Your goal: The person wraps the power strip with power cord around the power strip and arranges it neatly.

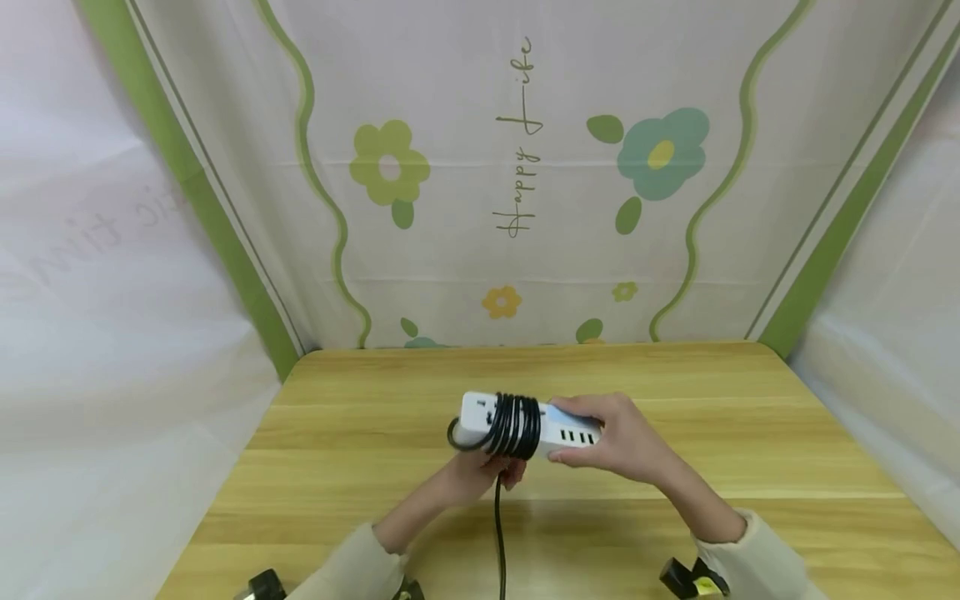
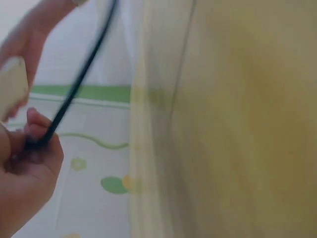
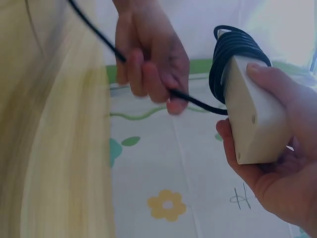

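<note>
My right hand (image 1: 626,437) grips one end of a white power strip (image 1: 472,410), thumb and fingers on its opposite sides, beside a row of several USB ports. Several turns of black cord (image 1: 516,425) are wound round the strip's other half. Below the strip, my left hand (image 1: 476,477) is partly hidden in the head view. In the right wrist view, the left hand (image 3: 151,64) has its fingers curled round the cord (image 3: 203,105) a short way from the coil. From that hand the loose cord (image 1: 500,533) hangs toward the near edge.
A wooden table (image 1: 360,417) lies under the hands. Behind it hangs a pale curtain (image 1: 450,250) printed with flowers, and white cloth (image 1: 135,333) encloses the sides. Black wrist gear (image 1: 678,577) shows near the right sleeve (image 1: 757,554).
</note>
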Motion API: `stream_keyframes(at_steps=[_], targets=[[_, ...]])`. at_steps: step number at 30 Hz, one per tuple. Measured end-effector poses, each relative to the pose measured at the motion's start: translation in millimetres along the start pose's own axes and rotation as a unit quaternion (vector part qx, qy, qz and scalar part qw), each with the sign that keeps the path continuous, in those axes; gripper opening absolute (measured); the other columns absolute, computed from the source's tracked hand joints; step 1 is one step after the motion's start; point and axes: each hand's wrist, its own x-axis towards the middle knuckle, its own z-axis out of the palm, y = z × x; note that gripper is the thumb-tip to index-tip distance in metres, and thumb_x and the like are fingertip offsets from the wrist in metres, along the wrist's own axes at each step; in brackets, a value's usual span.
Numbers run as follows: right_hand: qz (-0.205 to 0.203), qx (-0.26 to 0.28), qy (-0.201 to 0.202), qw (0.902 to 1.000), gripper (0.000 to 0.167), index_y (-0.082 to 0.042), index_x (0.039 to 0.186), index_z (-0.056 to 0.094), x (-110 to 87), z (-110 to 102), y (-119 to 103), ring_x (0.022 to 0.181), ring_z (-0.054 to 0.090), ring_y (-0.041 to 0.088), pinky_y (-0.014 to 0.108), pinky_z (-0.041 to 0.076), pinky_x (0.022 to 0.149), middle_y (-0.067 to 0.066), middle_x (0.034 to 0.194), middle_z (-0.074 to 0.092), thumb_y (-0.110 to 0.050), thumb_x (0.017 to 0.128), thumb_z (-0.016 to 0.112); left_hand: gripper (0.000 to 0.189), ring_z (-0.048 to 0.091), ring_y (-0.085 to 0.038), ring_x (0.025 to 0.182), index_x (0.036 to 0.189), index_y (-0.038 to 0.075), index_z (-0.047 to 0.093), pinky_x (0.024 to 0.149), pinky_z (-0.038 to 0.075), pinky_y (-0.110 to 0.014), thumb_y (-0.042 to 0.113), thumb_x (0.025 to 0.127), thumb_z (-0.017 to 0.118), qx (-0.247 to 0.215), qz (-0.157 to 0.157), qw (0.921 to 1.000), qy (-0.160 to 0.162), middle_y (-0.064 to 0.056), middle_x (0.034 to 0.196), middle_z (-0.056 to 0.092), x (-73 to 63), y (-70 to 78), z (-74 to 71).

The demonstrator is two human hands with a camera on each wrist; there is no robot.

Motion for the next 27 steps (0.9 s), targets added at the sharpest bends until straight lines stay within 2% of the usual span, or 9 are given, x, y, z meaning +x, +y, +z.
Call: stream_keyframes(at_steps=[1, 3, 4, 8, 10, 13, 16, 22, 27], targets=[[0.006, -0.009, 0.013, 0.9999, 0.061, 0.000, 0.126, 0.067, 1.5, -0.2, 1.2, 0.071, 0.060, 0.004, 0.024, 0.052, 0.057, 0.015, 0.112, 0.074, -0.027, 0.076, 0.088, 0.022, 0.053, -0.013, 0.063, 0.102, -0.005, 0.052, 0.058, 0.050, -0.025, 0.007, 0.108, 0.034, -0.019, -0.038, 0.9991, -0.004, -0.020, 0.078, 0.059, -0.2, 11.2, 2.1], [0.015, -0.027, 0.031, 0.9990, 0.061, -0.001, 0.127, 0.067, 4.1, 0.0, 4.1, 0.072, 0.060, 0.004, 0.023, 0.051, 0.058, 0.015, 0.112, 0.074, -0.027, 0.076, 0.088, 0.021, 0.052, -0.009, 0.063, 0.112, -0.003, 0.053, 0.057, 0.049, -0.021, 0.004, 0.108, 0.033, 0.020, -0.079, 0.9966, 0.011, -0.019, 0.079, 0.060, -1.7, 28.2, 5.8], [0.018, -0.038, 0.039, 0.9984, 0.060, -0.001, 0.126, 0.067, 5.5, 0.5, 6.0, 0.071, 0.060, 0.005, 0.023, 0.051, 0.058, 0.015, 0.112, 0.074, -0.028, 0.077, 0.087, 0.022, 0.051, -0.007, 0.064, 0.118, -0.002, 0.053, 0.058, 0.047, -0.020, 0.003, 0.108, 0.033, 0.011, -0.113, 0.9933, 0.017, -0.016, 0.079, 0.059, -2.6, 35.6, 7.3], [0.024, -0.074, 0.070, 0.9945, 0.059, 0.000, 0.124, 0.068, 9.6, 4.3, 14.6, 0.070, 0.059, 0.005, 0.022, 0.049, 0.057, 0.014, 0.108, 0.075, -0.029, 0.076, 0.088, 0.030, 0.052, -0.008, 0.064, 0.132, -0.002, 0.050, 0.059, 0.047, -0.019, 0.002, 0.108, 0.032, -0.068, -0.210, 0.9747, 0.035, -0.006, 0.079, 0.056, -5.9, 54.0, 12.1], [0.020, -0.095, 0.079, 0.9921, 0.060, 0.000, 0.124, 0.068, 12.2, 6.9, 19.6, 0.070, 0.059, 0.005, 0.020, 0.048, 0.057, 0.014, 0.107, 0.075, -0.029, 0.076, 0.088, 0.031, 0.053, -0.009, 0.065, 0.134, -0.002, 0.049, 0.060, 0.047, -0.020, 0.003, 0.108, 0.033, -0.108, -0.240, 0.9636, 0.047, -0.004, 0.080, 0.055, -8.5, 59.3, 13.4], [-0.004, -0.130, 0.090, 0.9874, 0.058, 0.000, 0.122, 0.069, 16.9, 8.9, 23.9, 0.069, 0.060, 0.007, 0.019, 0.048, 0.056, 0.014, 0.105, 0.075, -0.027, 0.075, 0.088, 0.033, 0.052, -0.010, 0.066, 0.138, -0.004, 0.046, 0.062, 0.047, -0.021, 0.003, 0.108, 0.035, -0.148, -0.256, 0.9534, 0.058, -0.004, 0.081, 0.054, -12.1, 66.0, 13.9], [-0.030, -0.173, 0.113, 0.9780, 0.057, 0.001, 0.121, 0.069, 21.4, 9.8, 27.2, 0.069, 0.063, 0.012, 0.019, 0.048, 0.055, 0.017, 0.103, 0.075, -0.025, 0.074, 0.089, 0.036, 0.051, -0.010, 0.066, 0.142, -0.005, 0.041, 0.062, 0.047, -0.021, 0.003, 0.107, 0.036, -0.160, -0.257, 0.9517, 0.053, -0.005, 0.081, 0.054, -15.5, 72.2, 13.7], [-0.006, -0.198, 0.127, 0.9720, 0.061, 0.004, 0.123, 0.067, 23.8, 13.7, 34.7, 0.071, 0.064, 0.016, 0.019, 0.049, 0.056, 0.020, 0.106, 0.074, -0.023, 0.073, 0.090, 0.036, 0.055, -0.015, 0.067, 0.142, -0.002, 0.041, 0.062, 0.049, -0.025, 0.002, 0.106, 0.038, -0.109, -0.269, 0.9566, 0.030, -0.009, 0.082, 0.058, -21.3, 78.7, 12.8], [0.003, -0.211, 0.145, 0.9666, 0.058, 0.003, 0.122, 0.068, 27.2, 16.7, 38.2, 0.069, 0.065, 0.017, 0.021, 0.050, 0.054, 0.020, 0.103, 0.074, -0.023, 0.074, 0.089, 0.032, 0.060, -0.021, 0.071, 0.137, 0.004, 0.043, 0.065, 0.054, -0.027, 0.001, 0.105, 0.042, -0.069, -0.274, 0.9589, -0.028, -0.015, 0.084, 0.060, -22.4, 86.5, 12.2]])
